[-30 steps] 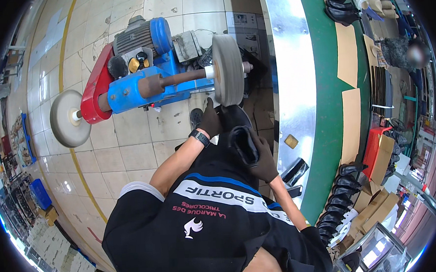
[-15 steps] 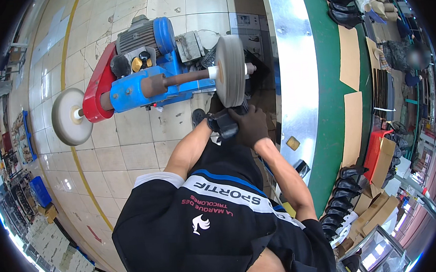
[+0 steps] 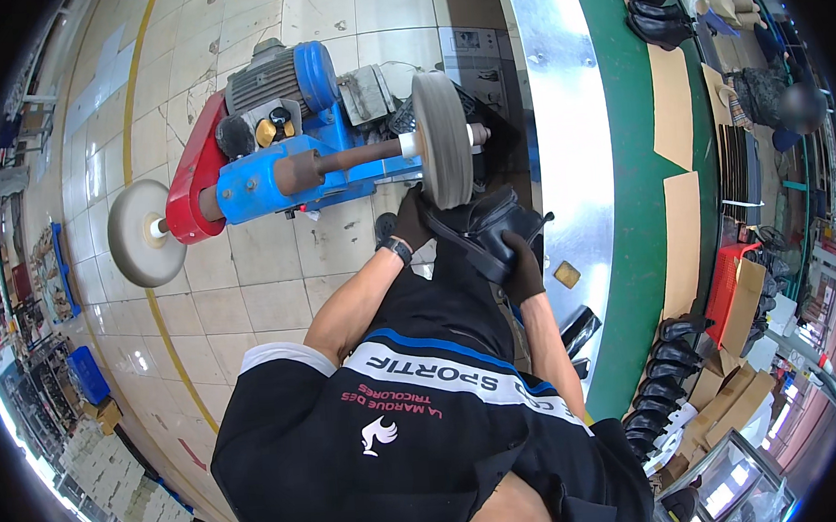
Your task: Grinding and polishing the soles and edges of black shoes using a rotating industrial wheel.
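A black leather shoe [image 3: 484, 222] is held sideways between my two dark-gloved hands, just below the right-hand buffing wheel [image 3: 446, 141]. My left hand [image 3: 414, 220] grips one end of the shoe, close by the wheel's lower left edge. At the shoe's near right side, my right hand [image 3: 524, 267] is closed on it by the heel or sole part. The shoe's upper side lies against or very near the wheel's bottom rim; I cannot tell whether they touch. The wheel is thick, round and grey, mounted on a brown shaft [image 3: 361, 157].
The blue machine body [image 3: 249, 189] carries a motor [image 3: 276, 79], a red belt guard [image 3: 187, 179] and a second pale wheel [image 3: 145, 235]. A metal-edged green bench [image 3: 625, 250] runs along my right, with cardboard sheets [image 3: 673, 106] and black shoes [image 3: 656, 390] beside it.
The shoe has been turned and shifted to the right, so more of its upper shows. My right hand has moved right and down, while my left hand has come out into view left of the wheel.
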Available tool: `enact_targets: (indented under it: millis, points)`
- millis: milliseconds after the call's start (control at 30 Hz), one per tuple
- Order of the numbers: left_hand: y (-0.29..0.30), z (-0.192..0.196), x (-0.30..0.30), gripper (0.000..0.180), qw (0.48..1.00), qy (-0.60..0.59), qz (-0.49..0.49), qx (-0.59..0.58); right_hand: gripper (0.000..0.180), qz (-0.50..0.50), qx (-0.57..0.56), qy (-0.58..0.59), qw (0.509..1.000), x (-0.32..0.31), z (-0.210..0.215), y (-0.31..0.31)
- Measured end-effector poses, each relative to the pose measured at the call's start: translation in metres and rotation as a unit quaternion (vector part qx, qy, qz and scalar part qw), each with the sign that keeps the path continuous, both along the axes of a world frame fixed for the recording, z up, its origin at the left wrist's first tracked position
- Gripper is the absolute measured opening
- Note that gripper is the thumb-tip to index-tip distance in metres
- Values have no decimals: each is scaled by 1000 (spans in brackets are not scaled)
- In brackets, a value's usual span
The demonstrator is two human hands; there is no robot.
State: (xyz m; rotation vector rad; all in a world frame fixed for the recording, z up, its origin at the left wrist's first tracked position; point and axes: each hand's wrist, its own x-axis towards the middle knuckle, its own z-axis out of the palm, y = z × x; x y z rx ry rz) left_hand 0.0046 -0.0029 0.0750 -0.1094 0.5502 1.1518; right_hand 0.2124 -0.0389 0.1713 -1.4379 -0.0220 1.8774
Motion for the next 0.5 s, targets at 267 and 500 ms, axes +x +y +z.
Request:
enact_targets:
  millis: [267, 500]
  points:
    - [-10, 50, -42, 21, 588, 803, 24, 88, 43, 124, -128, -6, 984, -25, -18, 24]
    - [38, 132, -33, 21, 519, 839, 75, 146, 43, 90, -81, 96, 988, -51, -6, -3]
